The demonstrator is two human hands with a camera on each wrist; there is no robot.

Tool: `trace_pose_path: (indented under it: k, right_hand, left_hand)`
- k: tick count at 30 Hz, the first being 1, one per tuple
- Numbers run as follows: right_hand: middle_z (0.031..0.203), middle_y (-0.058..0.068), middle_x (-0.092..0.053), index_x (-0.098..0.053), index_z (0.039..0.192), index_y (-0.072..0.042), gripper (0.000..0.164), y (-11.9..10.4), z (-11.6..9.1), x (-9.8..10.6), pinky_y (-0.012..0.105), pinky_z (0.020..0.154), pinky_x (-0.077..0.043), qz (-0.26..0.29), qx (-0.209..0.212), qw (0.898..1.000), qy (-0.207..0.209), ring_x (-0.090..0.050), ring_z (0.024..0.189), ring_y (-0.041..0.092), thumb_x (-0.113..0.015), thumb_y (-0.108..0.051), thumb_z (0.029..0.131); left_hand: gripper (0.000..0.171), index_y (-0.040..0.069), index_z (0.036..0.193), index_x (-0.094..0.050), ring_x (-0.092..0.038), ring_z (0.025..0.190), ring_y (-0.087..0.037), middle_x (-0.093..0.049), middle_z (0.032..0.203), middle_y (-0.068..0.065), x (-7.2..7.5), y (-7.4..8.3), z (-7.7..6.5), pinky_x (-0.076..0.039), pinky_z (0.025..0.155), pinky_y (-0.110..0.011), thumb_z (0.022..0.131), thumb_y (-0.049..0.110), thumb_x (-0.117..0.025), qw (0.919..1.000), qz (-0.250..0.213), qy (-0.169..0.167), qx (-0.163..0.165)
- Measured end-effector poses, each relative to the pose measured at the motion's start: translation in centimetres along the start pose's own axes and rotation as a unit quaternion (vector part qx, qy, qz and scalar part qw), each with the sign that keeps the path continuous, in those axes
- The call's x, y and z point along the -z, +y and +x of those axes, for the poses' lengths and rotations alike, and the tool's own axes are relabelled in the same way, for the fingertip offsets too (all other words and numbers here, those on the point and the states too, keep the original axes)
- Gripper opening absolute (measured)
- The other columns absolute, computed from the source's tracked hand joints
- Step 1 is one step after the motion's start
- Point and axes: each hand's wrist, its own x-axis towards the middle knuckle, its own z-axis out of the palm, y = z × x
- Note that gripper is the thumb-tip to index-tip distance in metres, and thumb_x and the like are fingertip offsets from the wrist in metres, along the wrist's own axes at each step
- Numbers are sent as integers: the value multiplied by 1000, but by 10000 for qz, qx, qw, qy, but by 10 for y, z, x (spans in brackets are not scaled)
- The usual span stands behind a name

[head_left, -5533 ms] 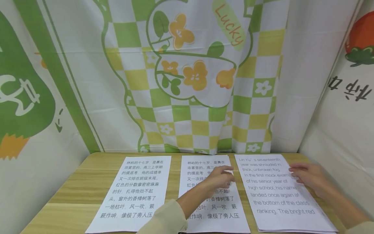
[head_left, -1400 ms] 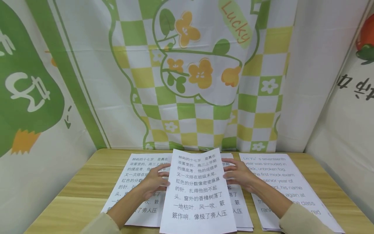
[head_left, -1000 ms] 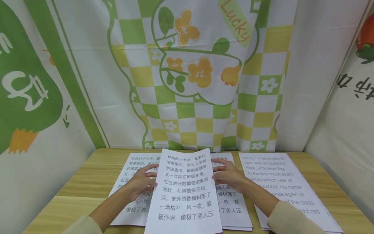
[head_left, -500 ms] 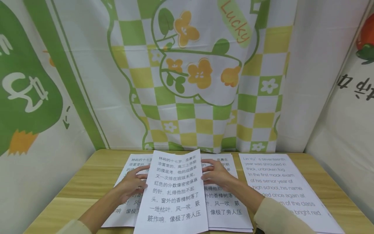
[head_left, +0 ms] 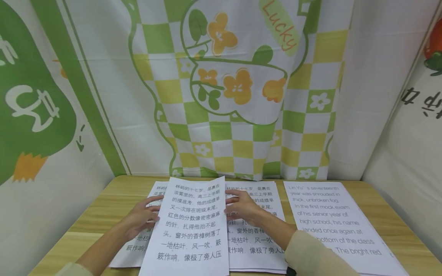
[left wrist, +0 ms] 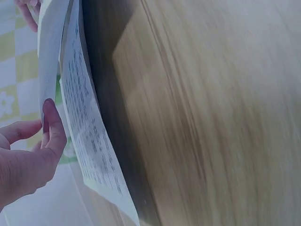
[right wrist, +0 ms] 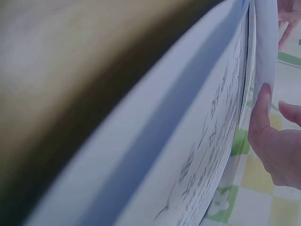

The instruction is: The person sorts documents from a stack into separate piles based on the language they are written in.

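Note:
A printed sheet of paper [head_left: 190, 226] with Chinese text is held by its two long sides, raised above the table with its top edge bowed. My left hand [head_left: 139, 218] pinches its left edge; in the left wrist view the left hand's thumb and fingers [left wrist: 55, 129] meet on that edge. At the opposite edge my right hand [head_left: 243, 207] grips the sheet, also seen in the right wrist view. Beneath it lies the left paper stack [head_left: 126, 258], mostly covered. The middle paper stack [head_left: 257, 262], with the same text, is partly hidden by the right hand and forearm.
To the right lies a paper stack with English text [head_left: 345, 239], its lower left covered by my right sleeve. All stand on a wood-grain table [head_left: 86, 230]. A checked curtain [head_left: 235, 149] hangs behind the table's back edge, with fabric walls either side.
Earlier my right hand was at the English stack and my left over the middle one. Since then both hands have lifted the Chinese sheet and carried it left, from the middle stack towards the left stack.

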Motion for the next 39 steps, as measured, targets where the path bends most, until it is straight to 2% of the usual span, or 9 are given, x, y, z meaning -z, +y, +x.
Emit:
trace_pose_path:
  k: [3, 9, 14, 17, 23, 28, 32, 36, 39]
  right_hand:
    - [131, 28, -54, -35, 155, 8, 80, -1, 1, -8, 40, 82, -65, -58, -10, 10000, -46, -69, 96, 30, -66, 18, 81]
    - [137, 30, -47, -34, 157, 5, 86, 0, 5, -27, 42, 85, -64, -83, 42, 9997, -215, -69, 98, 33, -67, 19, 79]
    - [143, 32, -44, -33, 159, 0, 91, 1, 9, -42, 42, 89, -63, -81, 93, 9992, -370, -68, 100, 32, -68, 20, 78]
    - [147, 34, -41, -32, 161, -3, 93, 1, 12, -47, 42, 92, -62, -33, 66, 9990, -442, -68, 105, 35, -68, 19, 78]
    - [152, 37, -36, -28, 162, -4, 93, 1, 16, -47, 43, 98, -59, 84, 9, 9984, -552, -66, 115, 41, -67, 17, 81]
    - [151, 35, -40, -30, 161, -3, 88, -2, 12, -39, 46, 98, -59, -1, 60, 9982, -592, -65, 116, 41, -66, 14, 82]
    - [148, 32, -45, -34, 159, 0, 82, -6, 5, -28, 47, 98, -59, -143, 140, 9982, -569, -65, 117, 41, -66, 11, 84]
    - [144, 32, -50, -37, 156, 3, 77, -9, -5, -12, 45, 96, -60, -425, 237, 9977, -463, -65, 116, 40, -68, 7, 86]
    - [140, 32, -54, -39, 155, 5, 73, -10, -12, 3, 45, 95, -61, -659, 268, 9971, -288, -66, 115, 38, -68, 5, 88]
  left_hand:
    - [80, -4, 159, -28, -66, 95, -20, -54, 137, -32, 8, -2, 0, -56, 74, -31, 85, -17, -55, 9999, 90, 126, 34]
    - [79, -7, 157, -27, -65, 90, -15, -40, 149, -40, 25, -8, 1, -55, 68, -25, 84, -18, -54, 9988, 239, 421, 44]
    - [77, -9, 156, -27, -67, 84, -14, -45, 146, -39, 34, -13, 1, -55, 63, -23, 85, -16, -54, 9969, 335, 707, 42]
    - [74, -10, 156, -26, -69, 87, -17, -46, 147, -38, 38, -15, 2, -59, 69, -28, 88, -12, -56, 9956, 478, 810, 56]
    - [71, -9, 157, -26, -64, 113, -40, -39, 151, -40, 40, -13, 1, -58, 80, -32, 94, -2, -58, 9919, 867, 909, 167]
    - [74, -6, 158, -25, -57, 119, -53, -25, 154, -43, 37, -7, -3, -61, 82, -40, 93, 2, -60, 9900, 1011, 929, 324]
    - [73, -7, 157, -27, -41, 133, -60, -21, 155, -43, 30, 1, -3, -55, 100, -57, 93, 4, -61, 9862, 1299, 1016, 116]
    - [69, -9, 155, -30, -31, 139, -62, -25, 154, -42, 15, 5, -2, -42, 110, -66, 95, 4, -61, 9831, 1532, 982, -194]
    - [65, -7, 153, -35, -38, 137, -58, -32, 152, -40, -5, 10, -2, -42, 110, -65, 95, 5, -62, 9834, 1571, 862, -293]
